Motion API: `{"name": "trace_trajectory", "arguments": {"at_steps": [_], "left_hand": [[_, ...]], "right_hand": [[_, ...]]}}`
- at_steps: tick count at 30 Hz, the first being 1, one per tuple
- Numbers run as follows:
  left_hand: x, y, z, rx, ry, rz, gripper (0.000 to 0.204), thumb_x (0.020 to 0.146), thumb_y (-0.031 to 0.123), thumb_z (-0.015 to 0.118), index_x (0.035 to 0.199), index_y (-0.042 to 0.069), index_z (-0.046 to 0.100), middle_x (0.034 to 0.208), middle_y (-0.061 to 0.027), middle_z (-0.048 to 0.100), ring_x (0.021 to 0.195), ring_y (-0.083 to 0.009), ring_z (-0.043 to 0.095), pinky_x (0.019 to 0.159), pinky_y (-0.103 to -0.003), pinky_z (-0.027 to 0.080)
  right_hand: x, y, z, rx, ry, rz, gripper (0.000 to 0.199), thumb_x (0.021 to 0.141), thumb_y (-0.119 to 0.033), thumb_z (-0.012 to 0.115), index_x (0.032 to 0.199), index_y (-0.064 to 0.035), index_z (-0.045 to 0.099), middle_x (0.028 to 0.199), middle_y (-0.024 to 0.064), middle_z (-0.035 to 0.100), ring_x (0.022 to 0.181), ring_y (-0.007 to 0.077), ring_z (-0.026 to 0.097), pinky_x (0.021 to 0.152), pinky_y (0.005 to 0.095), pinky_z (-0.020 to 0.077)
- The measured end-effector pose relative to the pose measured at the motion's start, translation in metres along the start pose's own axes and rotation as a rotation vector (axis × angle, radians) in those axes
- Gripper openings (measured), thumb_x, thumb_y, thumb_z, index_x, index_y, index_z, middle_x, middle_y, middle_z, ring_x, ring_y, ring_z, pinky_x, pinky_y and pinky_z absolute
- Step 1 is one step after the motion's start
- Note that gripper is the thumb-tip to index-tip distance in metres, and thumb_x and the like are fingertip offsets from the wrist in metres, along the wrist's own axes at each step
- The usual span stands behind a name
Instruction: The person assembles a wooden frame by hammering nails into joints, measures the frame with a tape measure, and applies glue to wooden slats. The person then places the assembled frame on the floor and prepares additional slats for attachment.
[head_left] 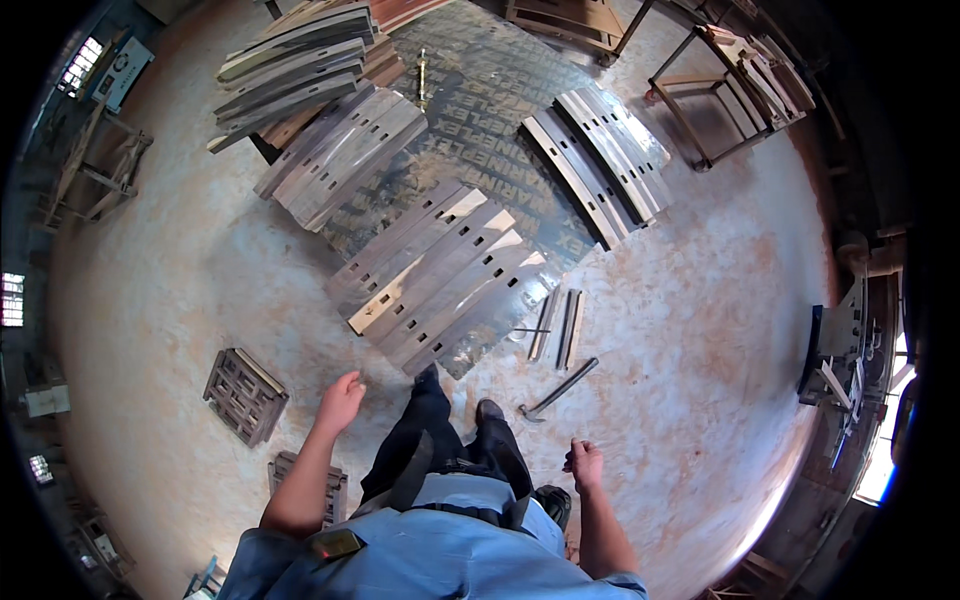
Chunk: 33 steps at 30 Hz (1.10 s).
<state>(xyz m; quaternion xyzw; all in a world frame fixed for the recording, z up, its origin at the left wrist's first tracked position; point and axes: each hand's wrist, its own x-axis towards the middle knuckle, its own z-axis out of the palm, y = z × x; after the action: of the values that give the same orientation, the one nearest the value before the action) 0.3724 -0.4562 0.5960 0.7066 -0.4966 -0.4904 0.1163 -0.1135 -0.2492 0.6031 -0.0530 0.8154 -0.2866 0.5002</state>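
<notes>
My left hand (342, 400) hangs in the air in front of me, its fingers loosely bent and nothing visible in it. The closest things to it are a slatted wooden lattice panel (246, 396) on the floor and a row of grey-brown slotted boards (440, 280) before my feet. My right hand (585, 465) is raised on the other side of my body with its fingers curled; a small dark bit shows at the fingertips, too small to name. Beyond that hand a claw hammer (560, 389) lies on the floor, apart from it.
The slotted boards rest on a dark printed sheet (480, 80). More slotted boards lie at its left (345, 150) and right (600, 160). Thin wooden strips (570, 330) are near the hammer. A bar clamp (422, 80), stacked planks (300, 70) and a metal-framed stand (735, 95) are farther off.
</notes>
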Motion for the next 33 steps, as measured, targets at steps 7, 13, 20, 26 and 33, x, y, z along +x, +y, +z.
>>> {"name": "trace_trajectory", "arguments": {"at_steps": [7, 13, 20, 26, 33], "left_hand": [[0.039, 0.030, -0.023, -0.111, 0.034, 0.045, 0.043, 0.090, 0.012, 0.057, 0.129, -0.006, 0.053, 0.093, -0.0063, 0.067, 0.080, -0.0126, 0.062, 0.074, -0.027, 0.051], [0.075, 0.048, -0.062, -0.321, 0.180, 0.023, 0.037, 0.091, 0.011, 0.057, 0.125, -0.004, 0.058, 0.093, -0.0076, 0.068, 0.077, -0.0120, 0.064, 0.069, -0.026, 0.051], [0.148, 0.141, -0.148, -0.019, 0.502, 0.270, 0.030, 0.093, 0.017, 0.059, 0.117, 0.001, 0.063, 0.093, -0.0142, 0.070, 0.083, -0.0238, 0.068, 0.077, -0.033, 0.052], [0.203, 0.228, -0.210, 0.228, 0.698, 0.526, 0.032, 0.088, 0.017, 0.060, 0.115, 0.001, 0.063, 0.103, -0.0174, 0.067, 0.097, -0.0331, 0.065, 0.086, -0.040, 0.051], [0.244, 0.277, -0.231, 0.477, 0.770, 0.614, 0.036, 0.085, 0.015, 0.060, 0.119, 0.003, 0.061, 0.122, -0.0169, 0.058, 0.115, -0.0336, 0.054, 0.099, -0.042, 0.044]], "right_hand": [[-0.021, -0.004, 0.019, 0.062, 0.034, 0.028, 0.027, 0.094, -0.026, 0.057, 0.081, -0.0026, 0.056, 0.066, 0.0072, 0.057, 0.053, 0.0174, 0.056, 0.047, 0.0323, 0.0501], [-0.027, 0.031, 0.005, 0.165, 0.073, 0.153, 0.024, 0.094, -0.025, 0.054, 0.087, -0.0019, 0.054, 0.065, 0.0077, 0.056, 0.050, 0.0190, 0.056, 0.043, 0.0336, 0.0492], [-0.040, 0.051, 0.004, 0.173, 0.103, 0.186, 0.021, 0.094, -0.026, 0.052, 0.092, -0.0049, 0.053, 0.068, 0.0073, 0.057, 0.050, 0.0194, 0.056, 0.044, 0.0345, 0.0497], [-0.055, 0.034, 0.027, 0.193, 0.100, 0.192, 0.019, 0.092, -0.024, 0.052, 0.089, -0.0054, 0.053, 0.066, 0.0068, 0.056, 0.049, 0.0188, 0.056, 0.044, 0.0338, 0.0496], [-0.080, 0.058, 0.025, 0.196, 0.098, 0.231, 0.030, 0.093, -0.028, 0.058, 0.105, -0.0010, 0.057, 0.087, 0.0156, 0.060, 0.070, 0.0255, 0.060, 0.061, 0.0387, 0.0543]]}}
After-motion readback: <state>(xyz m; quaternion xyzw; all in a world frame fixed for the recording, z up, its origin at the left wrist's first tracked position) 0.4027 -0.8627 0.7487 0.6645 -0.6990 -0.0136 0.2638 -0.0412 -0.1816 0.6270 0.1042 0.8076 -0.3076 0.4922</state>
